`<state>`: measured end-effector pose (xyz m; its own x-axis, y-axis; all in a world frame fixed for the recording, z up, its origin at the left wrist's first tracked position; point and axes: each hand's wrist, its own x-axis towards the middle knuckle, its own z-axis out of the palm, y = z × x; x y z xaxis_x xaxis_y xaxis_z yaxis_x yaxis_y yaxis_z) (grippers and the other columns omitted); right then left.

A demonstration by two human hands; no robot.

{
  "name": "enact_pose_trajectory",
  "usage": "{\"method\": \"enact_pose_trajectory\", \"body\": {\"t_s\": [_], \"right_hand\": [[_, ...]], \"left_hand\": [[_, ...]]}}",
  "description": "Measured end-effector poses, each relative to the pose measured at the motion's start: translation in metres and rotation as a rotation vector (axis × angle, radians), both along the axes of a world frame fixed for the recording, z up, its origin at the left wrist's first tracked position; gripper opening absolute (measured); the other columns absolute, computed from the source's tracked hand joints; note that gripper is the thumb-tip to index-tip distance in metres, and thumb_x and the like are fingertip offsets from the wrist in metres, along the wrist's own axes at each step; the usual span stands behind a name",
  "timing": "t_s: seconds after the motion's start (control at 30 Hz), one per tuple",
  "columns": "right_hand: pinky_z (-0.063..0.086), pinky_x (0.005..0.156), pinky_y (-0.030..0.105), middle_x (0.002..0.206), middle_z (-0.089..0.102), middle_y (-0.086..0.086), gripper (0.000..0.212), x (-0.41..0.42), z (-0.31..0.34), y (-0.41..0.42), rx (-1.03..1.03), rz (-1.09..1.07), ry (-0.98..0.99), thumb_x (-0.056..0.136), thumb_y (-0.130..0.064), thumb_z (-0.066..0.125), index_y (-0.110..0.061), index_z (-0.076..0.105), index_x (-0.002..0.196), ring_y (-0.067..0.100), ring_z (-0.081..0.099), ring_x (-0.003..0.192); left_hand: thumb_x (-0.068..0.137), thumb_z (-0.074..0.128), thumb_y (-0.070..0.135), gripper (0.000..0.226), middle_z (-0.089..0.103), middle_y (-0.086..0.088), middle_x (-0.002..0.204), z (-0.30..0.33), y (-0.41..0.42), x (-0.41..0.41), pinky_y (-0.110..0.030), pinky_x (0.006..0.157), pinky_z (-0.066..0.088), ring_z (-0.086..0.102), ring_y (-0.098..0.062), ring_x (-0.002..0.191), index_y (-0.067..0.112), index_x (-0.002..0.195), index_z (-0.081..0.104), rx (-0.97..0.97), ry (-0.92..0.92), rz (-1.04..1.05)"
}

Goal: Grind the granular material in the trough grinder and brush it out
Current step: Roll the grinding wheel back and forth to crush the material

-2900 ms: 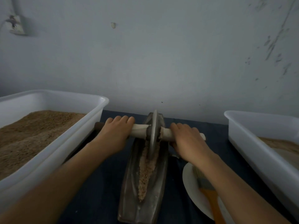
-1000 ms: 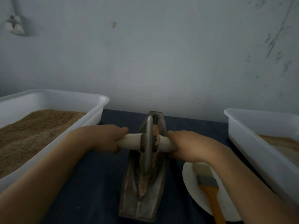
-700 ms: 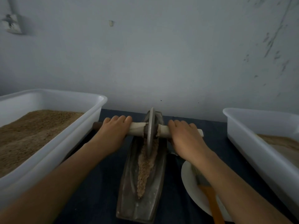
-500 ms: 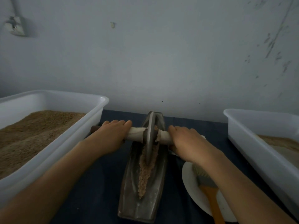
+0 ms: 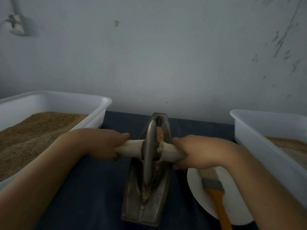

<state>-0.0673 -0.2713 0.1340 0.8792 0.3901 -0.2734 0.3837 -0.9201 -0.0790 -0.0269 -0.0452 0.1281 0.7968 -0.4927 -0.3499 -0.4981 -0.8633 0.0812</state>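
Dark counter [image 5: 93, 188] flanked by two white tubs [image 5: 54, 103] [image 5: 259, 135]; brush [image 5: 214, 188] laid on plate [image 5: 235, 211]. Wheel axle [image 5: 132, 148] over trough grinder [image 5: 146, 211] is clasped in closed grip by left hand [image 5: 98, 143] and right hand [image 5: 199, 151]; granular material [image 5: 159, 135] lies inside

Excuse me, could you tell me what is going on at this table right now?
A person is grinding coarse brown granules in a metal trough grinder. The left hand and right hand each grip one end of the wheel's handle, with the wheel standing in the trough. A brush lies unused on a white plate.
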Motion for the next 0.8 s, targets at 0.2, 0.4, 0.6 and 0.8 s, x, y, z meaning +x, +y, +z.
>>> {"method": "enact_pose_trajectory", "body": {"t_s": [0.2, 0.4, 0.6, 0.8], "right_hand": [[0.03, 0.071, 0.031, 0.113, 0.054, 0.004, 0.027, 0.036, -0.035, -0.01, 0.018, -0.064, -0.424, 0.09, -0.022, 0.055, -0.015, 0.043, 0.114, 0.022, 0.052, 0.1], [0.024, 0.07, 0.032, 0.11, 0.052, 0.003, 0.032, 0.051, -0.055, -0.016, 0.03, -0.088, -0.667, 0.087, -0.028, 0.058, -0.016, 0.043, 0.112, 0.022, 0.047, 0.098], [0.026, 0.069, 0.031, 0.11, 0.053, 0.005, 0.024, 0.038, -0.043, -0.011, -0.033, -0.048, -0.519, 0.091, -0.021, 0.053, -0.014, 0.043, 0.111, 0.022, 0.051, 0.097], [0.038, 0.062, 0.025, 0.109, 0.056, 0.005, 0.031, 0.008, -0.008, -0.002, -0.007, -0.015, -0.075, 0.09, -0.027, 0.059, -0.014, 0.046, 0.115, 0.015, 0.051, 0.089]], "left_hand": [[0.091, 0.057, 0.024, 0.032, 0.05, -0.001, 0.114, -0.02, -0.01, 0.027, -0.029, 0.086, 0.04, 0.05, -0.017, 0.099, 0.018, 0.116, 0.038, -0.064, -0.289, 0.067], [0.09, 0.052, 0.024, 0.034, 0.048, 0.002, 0.117, -0.045, -0.023, 0.036, -0.033, 0.093, 0.039, 0.048, -0.018, 0.108, 0.021, 0.12, 0.036, -0.077, -0.792, 0.082], [0.092, 0.052, 0.027, 0.036, 0.05, 0.0, 0.122, -0.033, -0.013, 0.029, -0.031, 0.092, 0.039, 0.05, -0.017, 0.111, 0.02, 0.123, 0.034, -0.014, -0.556, 0.043], [0.09, 0.058, 0.025, 0.028, 0.046, 0.01, 0.092, -0.003, -0.004, 0.002, -0.02, 0.074, 0.034, 0.044, -0.005, 0.08, 0.028, 0.101, 0.032, 0.033, -0.114, -0.004]]}}
